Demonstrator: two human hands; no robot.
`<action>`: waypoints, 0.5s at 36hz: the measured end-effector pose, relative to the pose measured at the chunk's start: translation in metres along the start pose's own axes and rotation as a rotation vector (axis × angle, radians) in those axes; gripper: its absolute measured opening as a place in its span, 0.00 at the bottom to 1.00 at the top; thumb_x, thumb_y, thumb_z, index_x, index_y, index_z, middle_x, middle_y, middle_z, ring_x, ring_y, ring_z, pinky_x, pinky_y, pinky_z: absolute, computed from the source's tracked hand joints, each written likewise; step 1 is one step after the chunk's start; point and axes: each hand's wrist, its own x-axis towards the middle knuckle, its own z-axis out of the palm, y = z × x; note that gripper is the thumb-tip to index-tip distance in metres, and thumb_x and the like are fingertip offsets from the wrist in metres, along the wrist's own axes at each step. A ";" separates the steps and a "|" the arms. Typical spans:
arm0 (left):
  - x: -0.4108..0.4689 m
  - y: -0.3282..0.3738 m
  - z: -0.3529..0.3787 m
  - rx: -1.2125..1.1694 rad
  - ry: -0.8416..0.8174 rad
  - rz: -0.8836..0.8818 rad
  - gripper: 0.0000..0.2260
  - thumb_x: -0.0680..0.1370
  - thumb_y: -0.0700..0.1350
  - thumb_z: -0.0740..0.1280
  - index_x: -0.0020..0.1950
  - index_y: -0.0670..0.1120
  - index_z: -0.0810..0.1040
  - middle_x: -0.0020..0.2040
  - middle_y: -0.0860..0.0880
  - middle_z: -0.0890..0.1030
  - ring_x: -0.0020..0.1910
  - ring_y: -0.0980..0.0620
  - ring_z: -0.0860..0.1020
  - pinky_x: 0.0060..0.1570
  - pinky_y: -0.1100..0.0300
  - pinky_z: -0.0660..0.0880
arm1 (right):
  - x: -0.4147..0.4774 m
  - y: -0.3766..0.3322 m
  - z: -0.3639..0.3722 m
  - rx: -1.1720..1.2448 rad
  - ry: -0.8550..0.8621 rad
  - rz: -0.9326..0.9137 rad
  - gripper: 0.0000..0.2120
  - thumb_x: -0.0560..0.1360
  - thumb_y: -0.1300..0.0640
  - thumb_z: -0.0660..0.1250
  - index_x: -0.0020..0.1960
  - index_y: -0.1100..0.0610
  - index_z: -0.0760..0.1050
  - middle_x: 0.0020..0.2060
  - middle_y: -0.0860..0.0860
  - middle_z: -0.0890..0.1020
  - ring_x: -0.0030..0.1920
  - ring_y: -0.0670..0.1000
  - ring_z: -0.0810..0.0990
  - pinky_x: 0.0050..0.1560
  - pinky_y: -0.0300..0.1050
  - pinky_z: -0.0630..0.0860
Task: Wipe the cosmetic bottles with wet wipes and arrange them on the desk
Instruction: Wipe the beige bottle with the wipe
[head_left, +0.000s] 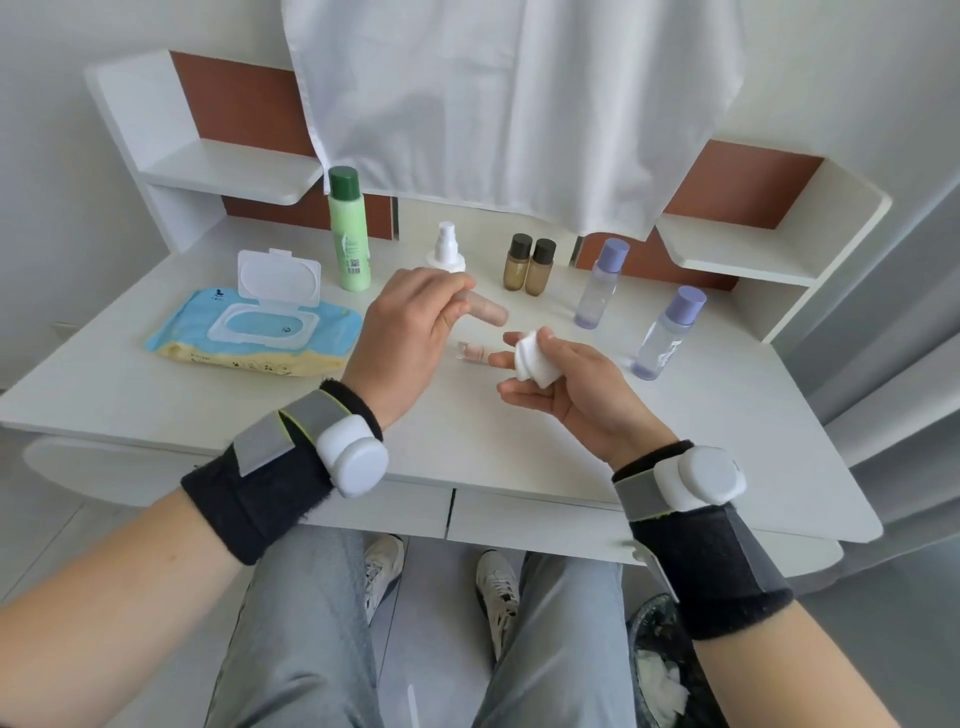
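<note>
cosmetic bottles stand along the back of the white desk (156, 395). a tall green bottle (349, 234) is at upper centre-left. right of it is a white pump bottle (447, 248), its base hidden behind my left hand (410, 332). two small brown bottles (530, 265) touch each other at centre. toward the right are a far lilac-capped bottle (602, 286) and a near lilac-capped bottle (667, 332), standing apart. my left hand has its fingers curled round a pinkish bottle (488, 312) above the middle of the desk. it is blurred, so i cannot make out its cap or label, and one end is lost inside my fingers. my right hand (561, 384) is palm up just right of it, thumb and fingers pinching a wadded white wet wipe (532, 358). low between the two hands a small pink bottle (472, 354) sits on the desk, partly covered by my left hand. i cannot tell whether it stands or lies. at the left of the frame lies the blue wipes pack (260, 338) with its clear lid flipped up. a white cloth (493, 104) hangs across the top and covers the middle of the desk's back panel. at lower right a dark bin (660, 670) holding crumpled white stuff is cut off by my right forearm.
</note>
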 end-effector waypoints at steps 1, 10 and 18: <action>0.000 -0.001 0.000 0.000 0.001 -0.016 0.08 0.78 0.39 0.66 0.56 0.39 0.80 0.50 0.43 0.81 0.48 0.45 0.77 0.50 0.63 0.68 | -0.002 0.001 -0.002 -0.008 -0.016 0.003 0.19 0.85 0.51 0.52 0.64 0.63 0.72 0.50 0.57 0.85 0.40 0.54 0.84 0.50 0.47 0.82; 0.013 0.012 0.011 -0.157 -0.026 -0.171 0.12 0.78 0.39 0.67 0.60 0.42 0.74 0.50 0.48 0.81 0.46 0.49 0.77 0.49 0.53 0.75 | -0.009 0.013 -0.024 -0.012 0.118 -0.044 0.17 0.84 0.51 0.55 0.61 0.61 0.75 0.45 0.56 0.85 0.38 0.52 0.82 0.44 0.44 0.82; 0.021 0.027 0.032 -0.278 -0.046 -0.217 0.03 0.78 0.40 0.65 0.50 0.45 0.75 0.44 0.52 0.80 0.45 0.52 0.78 0.46 0.65 0.74 | -0.016 0.014 -0.043 0.053 0.276 -0.105 0.14 0.84 0.54 0.56 0.55 0.60 0.78 0.36 0.54 0.82 0.34 0.51 0.80 0.39 0.43 0.79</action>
